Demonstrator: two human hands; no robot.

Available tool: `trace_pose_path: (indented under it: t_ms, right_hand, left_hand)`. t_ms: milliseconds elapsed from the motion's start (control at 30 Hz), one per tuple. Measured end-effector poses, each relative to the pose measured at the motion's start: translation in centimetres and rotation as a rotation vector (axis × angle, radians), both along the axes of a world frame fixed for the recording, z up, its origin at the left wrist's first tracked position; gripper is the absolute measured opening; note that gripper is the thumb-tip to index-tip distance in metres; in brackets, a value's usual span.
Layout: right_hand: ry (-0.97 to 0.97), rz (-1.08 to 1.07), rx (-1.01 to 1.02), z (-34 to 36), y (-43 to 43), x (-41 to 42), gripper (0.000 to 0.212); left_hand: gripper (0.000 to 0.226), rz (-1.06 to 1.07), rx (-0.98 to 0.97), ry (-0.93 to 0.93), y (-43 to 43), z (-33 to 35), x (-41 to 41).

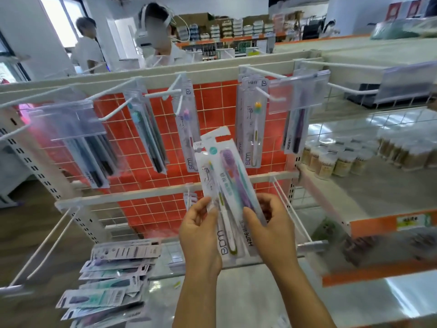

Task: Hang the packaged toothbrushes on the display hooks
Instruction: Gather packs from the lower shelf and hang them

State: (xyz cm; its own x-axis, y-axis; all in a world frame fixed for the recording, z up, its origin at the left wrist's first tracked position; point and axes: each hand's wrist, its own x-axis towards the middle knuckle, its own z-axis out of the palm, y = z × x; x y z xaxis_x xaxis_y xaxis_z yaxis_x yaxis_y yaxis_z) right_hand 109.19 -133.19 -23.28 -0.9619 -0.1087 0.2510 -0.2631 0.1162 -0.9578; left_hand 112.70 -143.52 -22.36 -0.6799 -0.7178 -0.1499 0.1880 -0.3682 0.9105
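I hold a small fan of packaged toothbrushes (224,176) upright in front of the rack. My left hand (199,230) grips the white-and-green pack at its lower left. My right hand (272,226) pinches the purple and teal pack from the right. Above them, white display hooks (170,94) stick out of the top rail, and packs hang on several of them, such as the yellow-headed brush pack (253,129) and a purple one (298,124). A loose pile of toothbrush packs (111,278) lies on the shelf at lower left.
The rack has an orange wire grid back (142,147) and a middle rail with long bare hooks (292,209) at left and right. Small jars (340,159) fill the shelf to the right. Two people stand behind the rack at upper left.
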Motion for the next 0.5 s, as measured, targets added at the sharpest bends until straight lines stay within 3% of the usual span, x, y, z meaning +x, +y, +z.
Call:
trace_pose_path:
  t_ms: [267, 500]
  right_hand:
    - [-0.187, 0.003, -0.258, 0.1, -0.1, 0.6, 0.023]
    - [-0.228, 0.000, -0.280, 0.3, 1.4, 0.5, 0.023]
  left_hand:
    - [0.023, -0.052, -0.035, 0.020, -1.2, 0.1, 1.2]
    - [0.031, -0.065, -0.041, 0.013, -0.4, 0.6, 1.0]
